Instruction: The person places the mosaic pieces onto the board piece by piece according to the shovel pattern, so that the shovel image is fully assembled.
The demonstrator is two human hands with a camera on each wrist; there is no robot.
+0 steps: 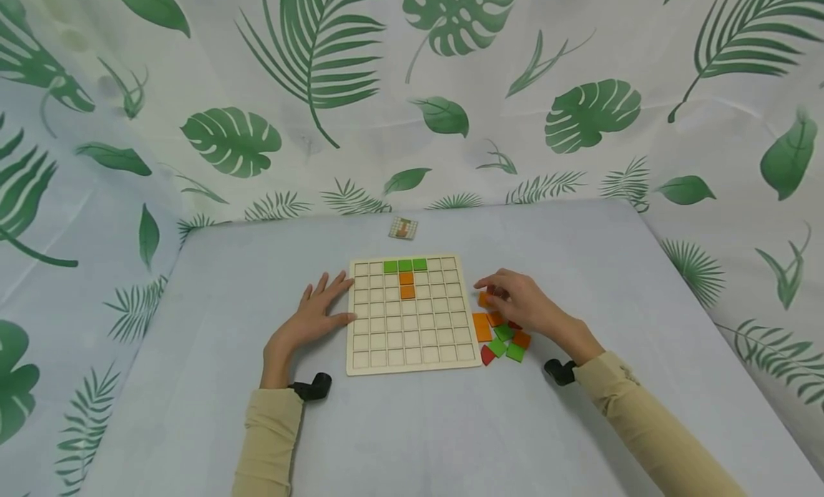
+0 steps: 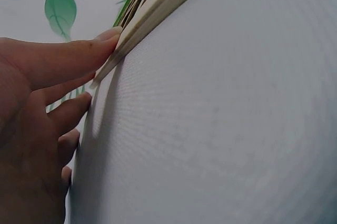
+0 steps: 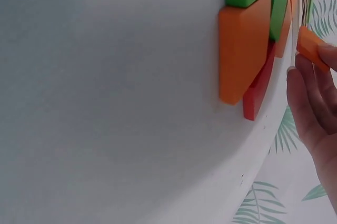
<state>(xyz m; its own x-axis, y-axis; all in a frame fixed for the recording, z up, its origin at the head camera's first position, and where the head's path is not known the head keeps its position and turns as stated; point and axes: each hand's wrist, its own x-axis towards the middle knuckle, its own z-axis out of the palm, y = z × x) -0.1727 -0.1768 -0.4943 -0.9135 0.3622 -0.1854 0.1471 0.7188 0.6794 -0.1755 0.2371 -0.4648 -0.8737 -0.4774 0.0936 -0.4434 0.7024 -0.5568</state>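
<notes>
A pale wooden grid board [image 1: 412, 343] lies on the table. Three green tiles [image 1: 405, 265] fill part of its far row, with two orange tiles [image 1: 407, 292] in a column under the middle one. My left hand [image 1: 312, 315] has its fingers spread, thumb and fingertips against the board's left edge; in the left wrist view the thumb [image 2: 89, 50] touches the rim. Just off the board's right side, my right hand [image 1: 524, 300] pinches an orange tile [image 3: 311, 46] between thumb and fingers, above the loose pieces.
Loose orange, green and red pieces [image 1: 503, 332] lie in a heap along the board's right edge, some overlapping. A small pattern card [image 1: 403, 228] lies beyond the board. Leaf-print cloth [image 1: 360, 161] hangs behind the pale table [image 1: 399, 432].
</notes>
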